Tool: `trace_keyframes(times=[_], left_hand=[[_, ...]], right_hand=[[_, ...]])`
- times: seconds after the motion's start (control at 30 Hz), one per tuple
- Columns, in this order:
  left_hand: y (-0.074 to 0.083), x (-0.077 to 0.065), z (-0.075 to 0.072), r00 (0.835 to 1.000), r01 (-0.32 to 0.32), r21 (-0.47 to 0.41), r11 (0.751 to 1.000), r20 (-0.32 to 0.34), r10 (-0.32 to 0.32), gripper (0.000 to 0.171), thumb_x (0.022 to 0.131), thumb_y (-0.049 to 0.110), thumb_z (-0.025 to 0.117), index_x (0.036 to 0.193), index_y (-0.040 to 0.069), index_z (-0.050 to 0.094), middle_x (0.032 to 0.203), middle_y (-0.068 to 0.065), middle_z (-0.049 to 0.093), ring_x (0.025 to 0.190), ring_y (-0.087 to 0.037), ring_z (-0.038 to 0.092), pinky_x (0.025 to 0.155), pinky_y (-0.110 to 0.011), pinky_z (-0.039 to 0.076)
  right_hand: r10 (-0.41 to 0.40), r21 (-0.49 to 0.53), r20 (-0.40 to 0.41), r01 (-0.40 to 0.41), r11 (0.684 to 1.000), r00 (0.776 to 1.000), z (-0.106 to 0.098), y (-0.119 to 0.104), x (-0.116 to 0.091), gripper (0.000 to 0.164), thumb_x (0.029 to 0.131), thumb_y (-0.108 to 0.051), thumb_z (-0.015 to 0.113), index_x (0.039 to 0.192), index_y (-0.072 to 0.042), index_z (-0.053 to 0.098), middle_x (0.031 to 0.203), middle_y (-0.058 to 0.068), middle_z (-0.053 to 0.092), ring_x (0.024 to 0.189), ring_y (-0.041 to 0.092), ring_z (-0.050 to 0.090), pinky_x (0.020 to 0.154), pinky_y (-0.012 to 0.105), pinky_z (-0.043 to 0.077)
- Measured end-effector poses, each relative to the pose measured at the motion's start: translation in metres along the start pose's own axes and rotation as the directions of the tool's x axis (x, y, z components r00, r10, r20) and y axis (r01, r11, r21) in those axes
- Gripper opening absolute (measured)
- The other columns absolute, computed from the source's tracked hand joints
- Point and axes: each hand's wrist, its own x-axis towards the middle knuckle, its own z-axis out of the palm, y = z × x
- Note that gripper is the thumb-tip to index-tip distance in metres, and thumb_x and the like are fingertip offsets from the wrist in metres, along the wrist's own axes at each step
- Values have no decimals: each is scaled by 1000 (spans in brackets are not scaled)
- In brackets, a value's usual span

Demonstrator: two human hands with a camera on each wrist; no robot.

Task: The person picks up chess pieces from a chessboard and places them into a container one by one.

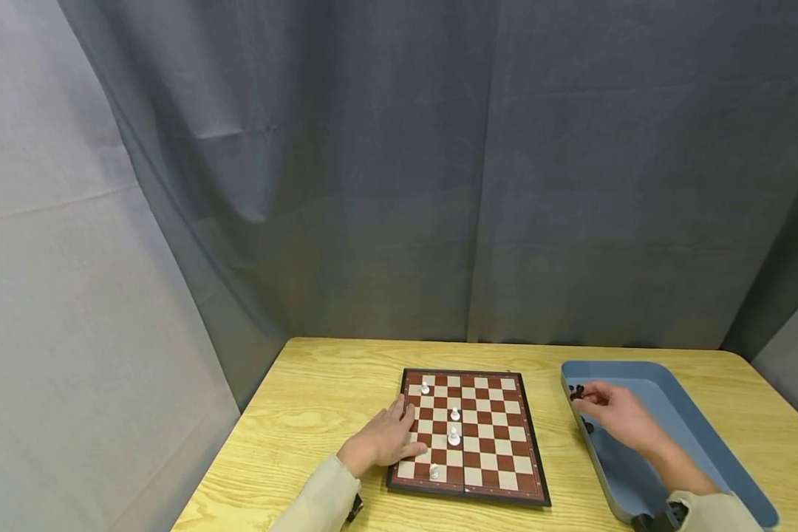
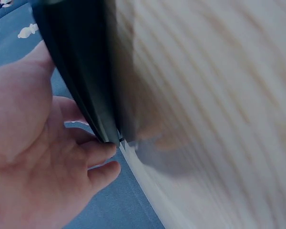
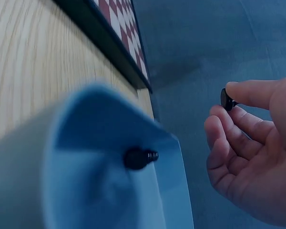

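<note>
A folding chessboard (image 1: 499, 426) with brown and cream squares lies on the table. Several white chess pieces stand on its left half, among them a larger one (image 1: 454, 437) near the fold. My left hand (image 1: 387, 437) rests along the board's left edge, its fingers and thumb spread; in the left wrist view, fingertips touch the dark side of the board (image 2: 81, 71). Over the left side of the blue tray (image 1: 711, 436), my right hand (image 1: 618, 415) pinches a small black chess piece (image 3: 226, 99) between thumb and fingers.
Inside the tray, another black chess piece (image 3: 139, 158) lies on its side by the wall. The tray stands to the right of the board on the wooden table (image 1: 273, 443). A grey curtain (image 1: 399, 185) hangs behind the table's far edge.
</note>
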Motion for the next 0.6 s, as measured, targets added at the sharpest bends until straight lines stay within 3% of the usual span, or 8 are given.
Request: trace_keyframes(times=[0.17,0.4,0.5,0.6], left_hand=[[0,-1,-1,1000,7,-6,1000,5,-6,82,93,61,40,149,3,25,155,-19,13,142,-27,16,112,-43,23],[0,-1,-1,1000,10,6,1000,-2,-10,83,92,62,40,149,3,27,155,-19,14,142,-26,16,112,-42,23],[0,-1,-1,1000,6,1,1000,-6,-6,82,92,61,40,149,3,27,155,-20,14,142,-26,15,112,-43,23],[0,-1,0,1000,3,-9,1000,-6,-3,81,93,60,41,149,3,27,155,-20,14,142,-27,15,112,-43,23]], right_hand=[[26,-11,24,-26,1000,999,-13,9,-4,58,96,-31,58,126,17,46,112,25,58,100,36,56,71,41,51],[57,-41,30,-55,998,998,-27,20,-6,40,96,-31,57,109,7,55,97,13,60,87,27,56,63,36,45],[82,-59,41,-80,995,996,-34,22,-8,41,96,-33,56,107,6,56,97,13,59,85,25,54,62,35,42],[95,-88,49,-90,992,994,-40,26,-9,50,95,-38,56,114,9,55,106,21,59,92,31,57,65,38,47]])
